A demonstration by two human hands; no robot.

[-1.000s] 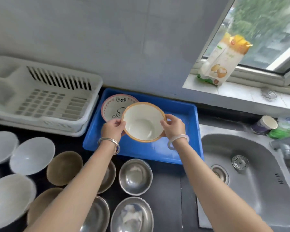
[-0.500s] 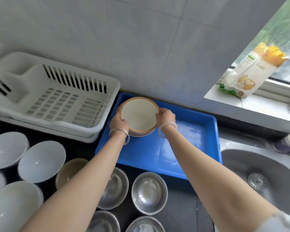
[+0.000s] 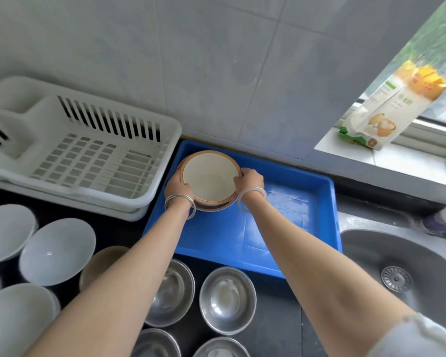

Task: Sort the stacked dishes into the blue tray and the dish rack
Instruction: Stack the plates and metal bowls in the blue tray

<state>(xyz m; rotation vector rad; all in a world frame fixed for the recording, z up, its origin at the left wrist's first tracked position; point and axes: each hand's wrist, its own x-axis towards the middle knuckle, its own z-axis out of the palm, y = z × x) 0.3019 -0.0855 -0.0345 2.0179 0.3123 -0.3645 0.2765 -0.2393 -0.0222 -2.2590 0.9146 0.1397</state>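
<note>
Squarely betw. L hand (image 3: 177, 187) & R hand (image 3: 250, 180), rim in both grips: bowl (image 3: 208, 180).

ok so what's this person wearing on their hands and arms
No gloves, bare forearms. The left hand wears thin silver bangles at the wrist, the right hand one pale milky bangle. A light grey sleeve shows high on the right arm.

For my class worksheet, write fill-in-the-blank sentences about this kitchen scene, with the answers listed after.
The left hand and right hand grip one bowl over the ____ tray.
The white rack stands on the tray's ____ side.
The sink lies on the tray's ____ side.
Answers: blue, left, right.
</note>
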